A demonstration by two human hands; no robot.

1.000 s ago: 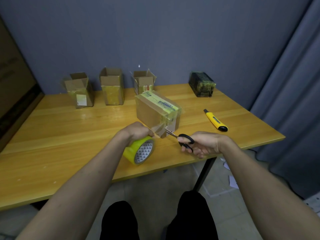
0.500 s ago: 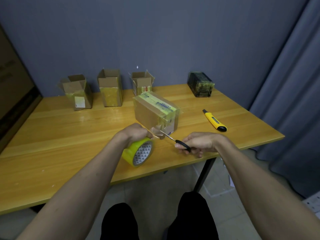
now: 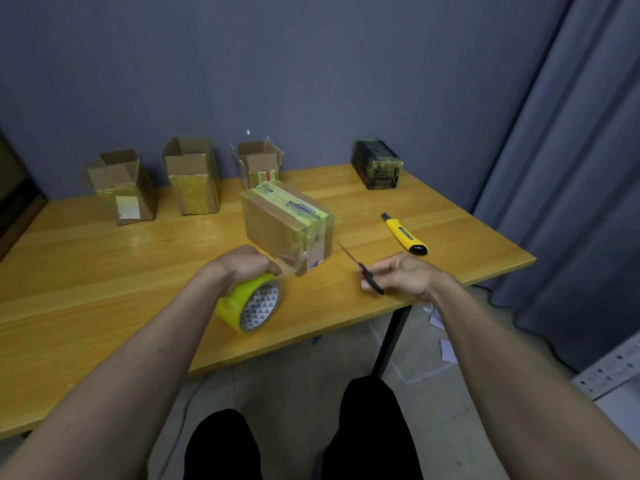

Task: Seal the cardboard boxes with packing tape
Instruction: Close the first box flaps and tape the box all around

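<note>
Taping a box at the bench

Left hand (image 3: pixel 247 266) grips the tape roll (image 3: pixel 250 303); the box (image 3: pixel 285 225) stands just beyond it, clear tape seemingly stretched between. Right hand (image 3: pixel 403 277) holds scissors (image 3: pixel 363 271), blades pointing toward the box, apart from it.

On the wooden counter (image 3: pixel 86 271) the left hand (image 3: pixel 242 265) grips a yellow tape roll (image 3: pixel 251 301) just beside the near corner of a taped cardboard box (image 3: pixel 287 225), with a clear strip of tape on that corner. The right hand (image 3: pixel 403 275) holds black-handled scissors (image 3: pixel 363 271), blades closed and pointing toward the box but apart from it. A yellow utility knife (image 3: pixel 403 233) lies to the right, three open boxes (image 3: pixel 192 176) stand along the back wall, and a dark wrapped box (image 3: pixel 377 164) sits at the far right corner.
</note>
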